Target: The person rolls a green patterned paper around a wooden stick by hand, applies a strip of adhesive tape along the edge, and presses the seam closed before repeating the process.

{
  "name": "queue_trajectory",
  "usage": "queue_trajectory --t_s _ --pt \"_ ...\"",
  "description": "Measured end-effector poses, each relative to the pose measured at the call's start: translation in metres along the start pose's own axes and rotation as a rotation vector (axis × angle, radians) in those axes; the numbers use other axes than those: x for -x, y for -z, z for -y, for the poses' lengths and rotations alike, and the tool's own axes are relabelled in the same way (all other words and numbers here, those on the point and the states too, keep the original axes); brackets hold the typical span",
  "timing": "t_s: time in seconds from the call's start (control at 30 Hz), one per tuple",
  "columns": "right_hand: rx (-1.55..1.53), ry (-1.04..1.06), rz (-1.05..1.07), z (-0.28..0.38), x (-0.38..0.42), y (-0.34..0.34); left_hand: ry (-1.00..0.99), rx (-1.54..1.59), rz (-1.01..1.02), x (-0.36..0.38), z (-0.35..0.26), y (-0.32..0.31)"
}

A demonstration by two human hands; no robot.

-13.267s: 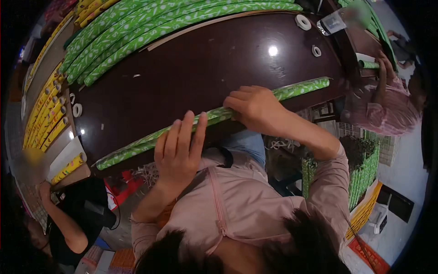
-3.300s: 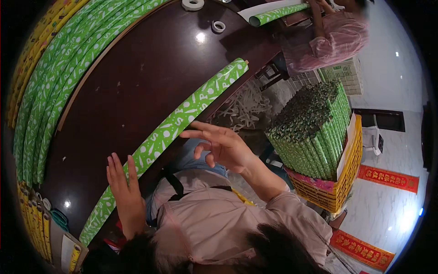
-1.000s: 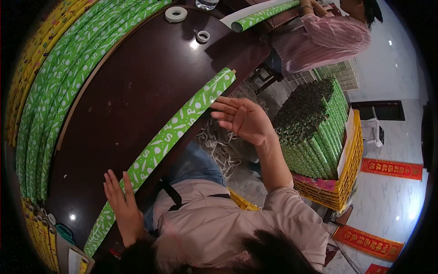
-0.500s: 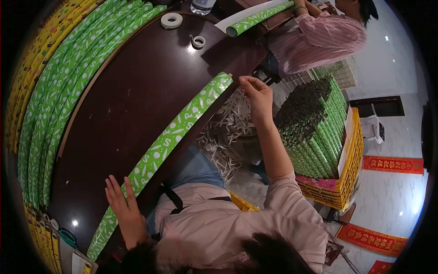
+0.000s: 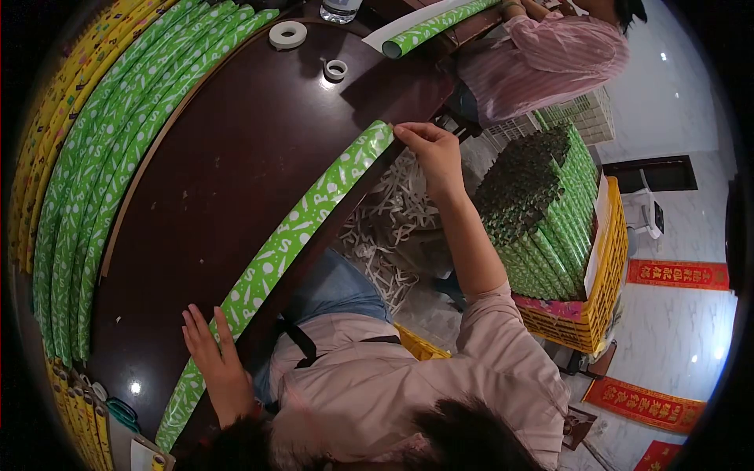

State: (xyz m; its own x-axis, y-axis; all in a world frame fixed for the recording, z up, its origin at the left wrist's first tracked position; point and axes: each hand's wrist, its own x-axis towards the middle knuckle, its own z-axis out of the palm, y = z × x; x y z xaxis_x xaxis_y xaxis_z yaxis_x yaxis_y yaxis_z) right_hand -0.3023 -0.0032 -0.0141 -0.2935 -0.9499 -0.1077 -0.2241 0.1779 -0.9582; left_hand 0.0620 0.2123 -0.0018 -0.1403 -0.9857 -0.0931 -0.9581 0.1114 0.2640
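Observation:
A long green roll of wrapping paper (image 5: 294, 235) with white print lies slantwise along the near edge of the dark table (image 5: 181, 235). Resting flat across its lower part is my left hand (image 5: 217, 363), fingers stretched out and apart. At the upper end of the same roll, the thumb and forefinger of my right hand (image 5: 433, 157) are pinched together on its tip. My fingertips cover that tip, so its detail is hidden.
White tape rolls (image 5: 287, 34) and a bottle (image 5: 340, 9) stand on the far side. Green rolls (image 5: 118, 149) line the left, with scissors (image 5: 122, 412) below. A yellow crate (image 5: 601, 302) holds more rolls. Paper strips (image 5: 393, 212) fill the space beside my legs. A co-worker (image 5: 542, 67) sits beyond.
My right hand has moved a little left and up, closing from just off the roll's upper end onto its tip. My left hand stays flat on the roll.

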Motion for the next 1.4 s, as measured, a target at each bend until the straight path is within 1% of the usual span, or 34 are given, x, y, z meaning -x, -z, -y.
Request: queue_trajectory --t_s 0.23,0.37,0.47,0.53,0.57,0.63,0.67,0.77,0.9,0.97,1.0,1.07,1.1,1.13,1.2,1.23,1.27,1.3,1.33,1.37,1.4 --pt "0.012 -0.048 0.020 0.003 0.002 0.002 0.012 0.018 0.015 -0.001 -0.004 0.004" --pt "0.002 -0.020 0.015 -0.001 0.000 0.001 0.022 0.002 0.031 -0.001 -0.004 0.005" --pt "-0.056 -0.066 0.028 0.000 -0.001 0.002 0.028 0.007 0.023 -0.001 -0.005 0.004" --pt "-0.134 -0.182 0.052 0.008 -0.001 0.002 0.027 0.017 0.008 -0.002 -0.003 0.002" --pt "-0.133 -0.192 0.059 0.009 -0.002 0.003 0.012 0.016 -0.015 -0.003 -0.001 -0.001" --pt "-0.314 -0.314 0.106 0.004 -0.003 0.004 0.022 0.010 -0.009 0.000 -0.002 -0.001" --pt "-0.378 -0.336 0.151 0.001 -0.006 0.006 0.012 0.013 -0.020 -0.002 -0.004 0.000" --pt "-0.312 -0.350 0.117 -0.001 -0.011 0.003 0.024 0.009 -0.037 -0.001 0.001 -0.003" --pt "-0.229 -0.338 0.152 -0.001 -0.016 0.006 0.022 -0.035 -0.036 -0.003 0.002 -0.003" --pt "-0.197 -0.301 0.205 -0.001 -0.018 0.006 -0.006 -0.014 -0.040 -0.003 0.005 -0.002" --pt "-0.059 -0.302 0.158 0.004 -0.014 0.008 0.005 -0.020 -0.037 -0.003 0.007 -0.002" --pt "-0.055 -0.297 0.163 0.009 -0.010 0.005 -0.042 0.053 -0.076 0.001 0.014 -0.003" --pt "-0.102 -0.236 0.197 -0.003 -0.017 0.004 -0.026 0.042 -0.069 0.002 0.016 -0.001" --pt "-0.109 -0.244 0.216 -0.011 -0.021 0.009 -0.064 0.042 -0.066 0.002 0.017 0.002" --pt "-0.045 -0.204 0.162 -0.009 -0.019 0.006 -0.113 0.009 -0.026 0.002 0.015 0.011" --pt "-0.036 -0.178 0.161 -0.010 -0.019 0.006 -0.096 -0.001 -0.021 0.002 0.018 0.011" --pt "-0.028 -0.153 0.160 -0.012 -0.020 0.007 -0.153 -0.004 -0.024 0.001 0.022 0.009" --pt "-0.054 -0.165 0.179 -0.009 -0.020 0.005 -0.211 -0.008 -0.027 0.001 0.025 0.008" --pt "-0.006 -0.181 0.142 -0.003 -0.016 0.006 -0.215 -0.026 -0.064 0.001 0.022 0.010" --pt "0.040 -0.198 0.114 0.008 -0.008 0.000 -0.186 -0.045 -0.056 0.000 0.021 0.008" --pt "-0.008 -0.199 0.162 -0.016 -0.029 0.015 -0.215 -0.037 -0.109 0.000 0.023 0.002"
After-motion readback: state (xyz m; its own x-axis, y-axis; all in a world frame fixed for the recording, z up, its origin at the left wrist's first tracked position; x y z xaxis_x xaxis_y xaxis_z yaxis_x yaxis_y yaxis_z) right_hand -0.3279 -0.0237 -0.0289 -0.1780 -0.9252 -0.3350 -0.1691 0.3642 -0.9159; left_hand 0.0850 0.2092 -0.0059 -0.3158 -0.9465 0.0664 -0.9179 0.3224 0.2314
